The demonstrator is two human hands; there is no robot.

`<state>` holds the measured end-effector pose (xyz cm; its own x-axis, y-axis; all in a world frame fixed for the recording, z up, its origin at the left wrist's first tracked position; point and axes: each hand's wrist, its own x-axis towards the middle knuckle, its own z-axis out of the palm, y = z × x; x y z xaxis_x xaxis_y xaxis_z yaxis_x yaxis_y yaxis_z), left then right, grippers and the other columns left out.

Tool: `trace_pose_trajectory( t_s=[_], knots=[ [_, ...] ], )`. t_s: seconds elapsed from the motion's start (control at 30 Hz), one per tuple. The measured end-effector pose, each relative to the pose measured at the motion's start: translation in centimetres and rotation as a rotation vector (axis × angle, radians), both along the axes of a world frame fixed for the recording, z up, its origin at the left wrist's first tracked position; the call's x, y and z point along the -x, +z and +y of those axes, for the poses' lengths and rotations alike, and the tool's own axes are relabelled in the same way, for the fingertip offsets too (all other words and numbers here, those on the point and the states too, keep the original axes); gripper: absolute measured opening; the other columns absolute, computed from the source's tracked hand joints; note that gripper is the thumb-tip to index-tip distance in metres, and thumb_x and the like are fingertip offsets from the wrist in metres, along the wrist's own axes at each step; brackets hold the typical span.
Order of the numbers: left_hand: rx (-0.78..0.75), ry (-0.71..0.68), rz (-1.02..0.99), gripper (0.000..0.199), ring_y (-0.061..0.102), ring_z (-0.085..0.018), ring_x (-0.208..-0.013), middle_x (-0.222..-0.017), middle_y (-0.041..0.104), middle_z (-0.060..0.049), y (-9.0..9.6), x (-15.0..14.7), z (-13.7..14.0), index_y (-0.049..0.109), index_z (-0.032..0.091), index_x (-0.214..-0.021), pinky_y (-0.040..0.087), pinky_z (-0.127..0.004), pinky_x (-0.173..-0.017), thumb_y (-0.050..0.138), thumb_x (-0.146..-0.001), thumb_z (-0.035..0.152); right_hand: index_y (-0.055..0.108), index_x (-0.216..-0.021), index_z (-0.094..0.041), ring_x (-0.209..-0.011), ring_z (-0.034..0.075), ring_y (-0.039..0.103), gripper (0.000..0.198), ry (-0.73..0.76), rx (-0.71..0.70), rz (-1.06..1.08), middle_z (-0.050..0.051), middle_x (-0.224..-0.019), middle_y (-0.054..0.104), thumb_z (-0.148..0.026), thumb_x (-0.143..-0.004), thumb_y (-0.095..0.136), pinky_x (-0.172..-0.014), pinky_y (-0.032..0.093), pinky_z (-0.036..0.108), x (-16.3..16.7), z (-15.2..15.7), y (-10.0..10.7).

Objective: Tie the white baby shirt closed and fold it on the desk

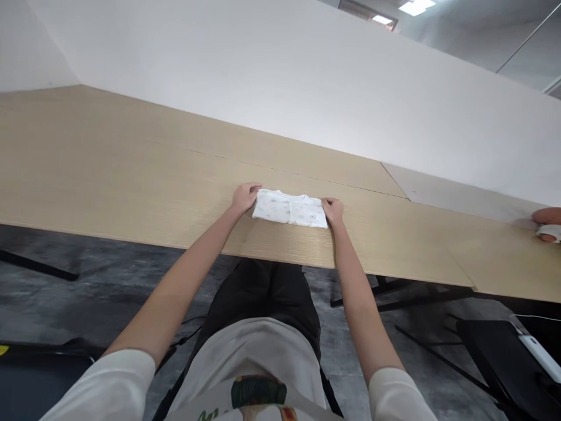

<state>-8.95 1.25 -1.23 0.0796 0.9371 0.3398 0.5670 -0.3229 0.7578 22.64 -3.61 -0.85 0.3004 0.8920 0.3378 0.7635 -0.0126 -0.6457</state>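
From the head view, the left hand (245,196) curls its fingers onto the cloth's nine-o'clock end, and the right hand (333,210) pinches the three-o'clock end. One folded white cloth (290,209) (faintly printed) lies flat on the table (131,175), near its front edge. Another person's hand (547,224) rests far out at three o'clock.

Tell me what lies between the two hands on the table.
In the head view, a folded white cloth lies between the left hand and right hand, both touching its ends.
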Motion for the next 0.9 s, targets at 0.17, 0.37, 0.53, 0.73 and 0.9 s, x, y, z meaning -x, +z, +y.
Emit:
trace_pose_trajectory(
  t_s=[0.17, 0.37, 0.53, 0.73, 0.9],
  knots=[
    [-0.006, 0.074, -0.101, 0.037, 0.064, -0.018, -0.1, -0.11, 0.07, -0.011, -0.4, 0.3, 0.7, 0.068, 0.013, -0.109, 0.046, -0.032, -0.095, 0.043, -0.082, 0.017, 0.073, -0.087, -0.009, -0.084, 0.023, 0.064, 0.04, -0.054, -0.059, 0.108, 0.015, -0.092, 0.072, -0.035, -0.085, 0.043, -0.08, 0.046, 0.031, -0.1, 0.1, -0.1],
    [0.016, 0.04, 0.015, 0.033, 0.062, -0.022, -0.104, -0.109, 0.07, -0.011, -0.2, 0.3, 0.3, 0.072, 0.017, -0.1, 0.045, -0.033, -0.094, 0.043, -0.086, 0.028, 0.073, -0.088, -0.011, -0.087, 0.023, 0.065, 0.038, -0.061, -0.034, 0.102, 0.015, -0.095, 0.072, -0.034, -0.085, 0.043, -0.082, 0.046, 0.031, -0.2, 0.2, -0.1],
    [0.026, 0.041, 0.064, 0.034, 0.062, -0.023, -0.101, -0.109, 0.07, -0.01, 0.3, 0.2, -0.1, 0.072, 0.018, -0.098, 0.045, -0.034, -0.09, 0.042, -0.086, 0.029, 0.074, -0.087, -0.011, -0.085, 0.023, 0.064, 0.035, -0.067, 0.0, 0.06, 0.014, -0.094, 0.072, -0.031, -0.084, 0.045, -0.08, 0.046, 0.031, 0.0, 0.0, 0.1],
    [0.048, 0.038, 0.103, 0.033, 0.062, -0.024, -0.101, -0.108, 0.07, -0.011, 0.7, 0.2, -0.3, 0.073, 0.019, -0.096, 0.045, -0.034, -0.089, 0.043, -0.085, 0.028, 0.074, -0.084, -0.011, -0.08, 0.022, 0.064, 0.034, -0.077, 0.0, 0.032, 0.014, -0.091, 0.072, -0.029, -0.083, 0.046, -0.077, 0.045, 0.029, 0.2, -0.1, 0.2],
    [0.042, 0.038, 0.104, 0.032, 0.062, -0.025, -0.1, -0.107, 0.07, -0.011, 0.5, 0.2, -0.2, 0.073, 0.019, -0.095, 0.045, -0.035, -0.088, 0.044, -0.085, 0.029, 0.074, -0.082, -0.012, -0.079, 0.022, 0.064, 0.033, -0.068, 0.003, 0.042, 0.012, -0.089, 0.072, -0.029, -0.083, 0.046, -0.076, 0.045, 0.028, 0.2, -0.1, 0.2]
  ],
)
